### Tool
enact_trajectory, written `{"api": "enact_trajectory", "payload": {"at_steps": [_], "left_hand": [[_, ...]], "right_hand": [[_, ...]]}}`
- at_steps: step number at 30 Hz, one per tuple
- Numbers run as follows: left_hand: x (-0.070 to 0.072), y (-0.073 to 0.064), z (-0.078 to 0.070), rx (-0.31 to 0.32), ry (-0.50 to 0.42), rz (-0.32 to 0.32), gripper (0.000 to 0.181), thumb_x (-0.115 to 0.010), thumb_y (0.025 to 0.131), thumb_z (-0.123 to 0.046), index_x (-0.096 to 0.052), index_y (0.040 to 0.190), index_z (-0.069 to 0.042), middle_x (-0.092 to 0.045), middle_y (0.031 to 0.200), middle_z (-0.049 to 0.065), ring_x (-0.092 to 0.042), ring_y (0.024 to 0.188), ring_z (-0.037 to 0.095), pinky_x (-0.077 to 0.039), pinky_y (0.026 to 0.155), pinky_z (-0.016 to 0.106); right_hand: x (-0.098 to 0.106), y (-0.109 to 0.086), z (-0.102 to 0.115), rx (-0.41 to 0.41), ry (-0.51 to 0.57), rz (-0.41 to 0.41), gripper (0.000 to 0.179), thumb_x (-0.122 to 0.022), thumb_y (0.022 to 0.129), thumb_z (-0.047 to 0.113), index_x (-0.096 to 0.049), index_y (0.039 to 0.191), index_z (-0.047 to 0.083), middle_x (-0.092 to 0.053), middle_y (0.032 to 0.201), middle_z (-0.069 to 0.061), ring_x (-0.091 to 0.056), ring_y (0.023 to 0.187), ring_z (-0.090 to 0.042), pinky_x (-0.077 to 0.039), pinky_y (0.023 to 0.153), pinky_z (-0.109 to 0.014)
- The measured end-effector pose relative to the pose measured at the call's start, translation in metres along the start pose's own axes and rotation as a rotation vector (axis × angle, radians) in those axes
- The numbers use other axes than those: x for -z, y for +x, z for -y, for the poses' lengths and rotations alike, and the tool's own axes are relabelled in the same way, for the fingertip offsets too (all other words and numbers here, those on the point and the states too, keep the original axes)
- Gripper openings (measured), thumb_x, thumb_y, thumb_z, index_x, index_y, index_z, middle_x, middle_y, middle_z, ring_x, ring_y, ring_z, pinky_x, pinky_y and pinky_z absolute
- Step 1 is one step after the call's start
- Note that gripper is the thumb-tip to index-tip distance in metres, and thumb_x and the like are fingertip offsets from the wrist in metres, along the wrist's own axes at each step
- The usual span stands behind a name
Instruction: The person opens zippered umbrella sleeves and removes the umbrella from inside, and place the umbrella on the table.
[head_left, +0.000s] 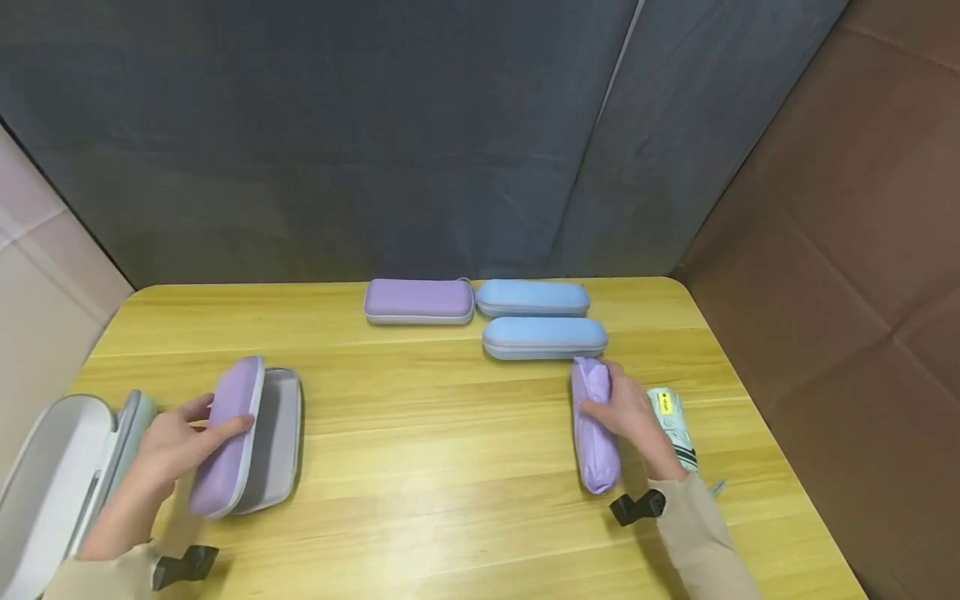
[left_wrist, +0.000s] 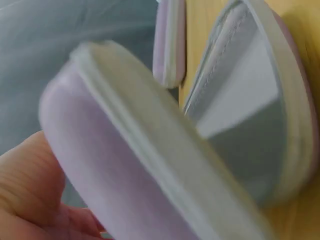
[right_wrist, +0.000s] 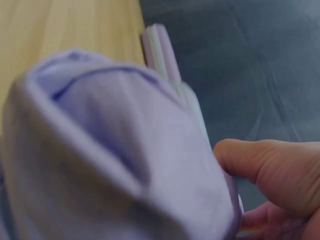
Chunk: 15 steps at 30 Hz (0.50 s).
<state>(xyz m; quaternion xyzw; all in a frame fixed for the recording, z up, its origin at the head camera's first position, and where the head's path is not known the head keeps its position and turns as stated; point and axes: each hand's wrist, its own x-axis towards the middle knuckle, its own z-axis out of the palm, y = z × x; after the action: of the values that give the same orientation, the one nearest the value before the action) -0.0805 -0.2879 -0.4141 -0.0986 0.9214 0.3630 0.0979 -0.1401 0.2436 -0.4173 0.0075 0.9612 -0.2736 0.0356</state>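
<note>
Nearest to me in the head view, at the table's front left edge, my left hand [head_left: 176, 446] grips the raised lilac lid of an open purple case [head_left: 247, 437], thumb on one side and fingers on the other, while its grey-lined tray lies flat on the yellow wooden table [head_left: 450, 467]. Just left of that hand an open grey case [head_left: 63, 479] hangs partly over the table's edge. On the right, my right hand [head_left: 626, 417] curls round a folded purple umbrella [head_left: 595, 433] lying on the table, with a white folded umbrella [head_left: 675, 425] just beside it under my wrist. At the far edge sit a closed purple case [head_left: 418, 301] and two closed blue cases [head_left: 532, 298], one behind the other [head_left: 545, 337]. From the left wrist, the view is blurred, but the lilac lid [left_wrist: 115, 165] fills the frame with my thumb against it and the grey interior gapes open beyond. From the right wrist, the purple umbrella's fabric [right_wrist: 115, 150] bulges close, my thumb pressed on its side. I judge I am at the pick-up stage: case held open, umbrella grasped but still resting well apart from it. Next, I'd need to lift the umbrella, carry it across, and line it up lengthwise with the tray.
</note>
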Motion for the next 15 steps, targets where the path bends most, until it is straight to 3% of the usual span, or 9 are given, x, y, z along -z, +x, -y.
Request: {"api": "enact_trajectory", "payload": {"at_steps": [2, 7, 10, 15], "left_hand": [[0.001, 0.0, 0.001, -0.036, 0.105, -0.071, 0.088, -0.062, 0.086, -0.04, -0.024, 0.131, 0.026, -0.042, 0.117, 0.046, -0.055, 0.092, 0.051, -0.052, 0.064, 0.041], [-0.003, -0.001, 0.006, -0.12, 0.279, -0.237, 0.08, -0.071, 0.076, -0.03, -0.037, 0.117, 0.03, -0.045, 0.094, 0.048, -0.047, 0.083, 0.054, -0.044, 0.062, 0.056], [-0.005, -0.003, 0.007, -0.09, 0.311, -0.282, 0.075, -0.073, 0.073, -0.027, -0.039, 0.112, 0.028, -0.041, 0.089, 0.044, -0.044, 0.08, 0.052, -0.04, 0.055, 0.053], [-0.004, -0.005, 0.007, 0.012, 0.296, -0.267, 0.074, -0.073, 0.073, -0.026, -0.034, 0.112, 0.024, -0.034, 0.096, 0.041, -0.04, 0.082, 0.054, -0.039, 0.048, 0.054]], "right_hand": [[0.003, -0.004, -0.009, -0.015, -0.043, -0.003, 0.077, -0.072, 0.075, 0.021, -0.034, 0.136, -0.008, -0.053, 0.119, -0.034, -0.056, 0.102, -0.044, -0.048, 0.083, -0.052], [0.01, -0.012, -0.022, -0.059, -0.133, -0.005, 0.076, -0.07, 0.075, 0.022, -0.036, 0.135, -0.009, -0.054, 0.116, -0.035, -0.056, 0.099, -0.046, -0.048, 0.079, -0.054], [0.013, -0.013, -0.026, -0.054, -0.18, -0.016, 0.074, -0.069, 0.075, 0.021, -0.036, 0.134, -0.01, -0.056, 0.112, -0.035, -0.058, 0.095, -0.046, -0.049, 0.075, -0.054], [0.017, -0.015, -0.029, -0.043, -0.233, -0.031, 0.072, -0.07, 0.073, 0.021, -0.039, 0.131, -0.01, -0.058, 0.108, -0.033, -0.059, 0.091, -0.045, -0.049, 0.072, -0.053]]}}
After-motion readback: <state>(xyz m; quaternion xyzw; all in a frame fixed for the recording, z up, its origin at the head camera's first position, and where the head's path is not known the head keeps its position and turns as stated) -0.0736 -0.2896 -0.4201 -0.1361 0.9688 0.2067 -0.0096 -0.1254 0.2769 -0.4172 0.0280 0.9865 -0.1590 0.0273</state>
